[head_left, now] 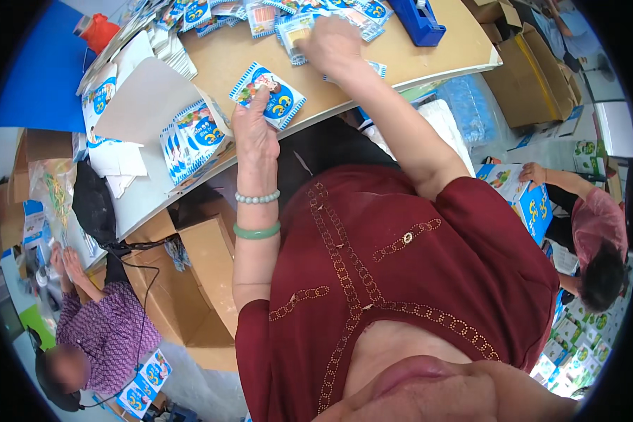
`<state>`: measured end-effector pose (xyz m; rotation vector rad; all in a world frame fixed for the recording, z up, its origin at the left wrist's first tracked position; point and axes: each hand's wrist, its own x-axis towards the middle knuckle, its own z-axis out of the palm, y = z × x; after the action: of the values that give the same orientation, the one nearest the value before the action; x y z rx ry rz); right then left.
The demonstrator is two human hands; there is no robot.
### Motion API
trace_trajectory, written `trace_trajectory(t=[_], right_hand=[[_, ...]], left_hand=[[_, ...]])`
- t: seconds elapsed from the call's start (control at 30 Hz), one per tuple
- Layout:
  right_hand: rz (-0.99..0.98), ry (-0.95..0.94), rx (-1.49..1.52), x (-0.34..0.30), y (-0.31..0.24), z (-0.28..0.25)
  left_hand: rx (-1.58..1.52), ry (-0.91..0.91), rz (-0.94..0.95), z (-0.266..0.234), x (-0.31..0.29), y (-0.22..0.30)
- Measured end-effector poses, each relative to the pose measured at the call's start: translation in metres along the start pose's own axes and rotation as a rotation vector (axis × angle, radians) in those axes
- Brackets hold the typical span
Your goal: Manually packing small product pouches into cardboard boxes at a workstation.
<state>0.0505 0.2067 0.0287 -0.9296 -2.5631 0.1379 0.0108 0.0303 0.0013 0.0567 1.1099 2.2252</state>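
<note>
My left hand (257, 130) grips a blue-and-white snack packet (271, 95) over the table's near edge, thumb on its printed face. Further off to the right, my right hand (334, 46) is curled with its fingertips on another packet (290, 32), at the near side of a loose pile of packets (225, 15). That packet has a window showing pale yellow contents. To the left of my left hand stands an open white display box (148, 98). Several blue-and-white packets (193, 137) stand in a row inside it.
Flat white cartons (165, 53) are stacked at the far left of the table. A blue tape dispenser (418, 21) stands at the far right. An open cardboard box (190, 281) sits below the table. Other people work at the lower left and right, one touching a blue carton (520, 197).
</note>
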Motion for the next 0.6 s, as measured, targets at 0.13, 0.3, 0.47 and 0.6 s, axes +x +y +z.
trace_trajectory(t=[0.13,0.3,0.47,0.6], right_hand=[[0.003,0.007,0.033,0.018,-0.002,0.022],[0.118,-0.179,0.474,0.021,0.023,-0.023],[-0.076,-0.377,0.144,-0.017,0.080,-0.055],[0.110,-0.420,0.023,-0.045,0.069,-0.068]], left_hand=[[0.042,0.008,-0.008,0.001,0.000,0.002],[0.039,0.015,-0.041,-0.009,0.001,0.003],[0.043,-0.012,-0.027,-0.005,0.005,0.001],[0.053,-0.078,-0.053,0.005,0.001,0.001]])
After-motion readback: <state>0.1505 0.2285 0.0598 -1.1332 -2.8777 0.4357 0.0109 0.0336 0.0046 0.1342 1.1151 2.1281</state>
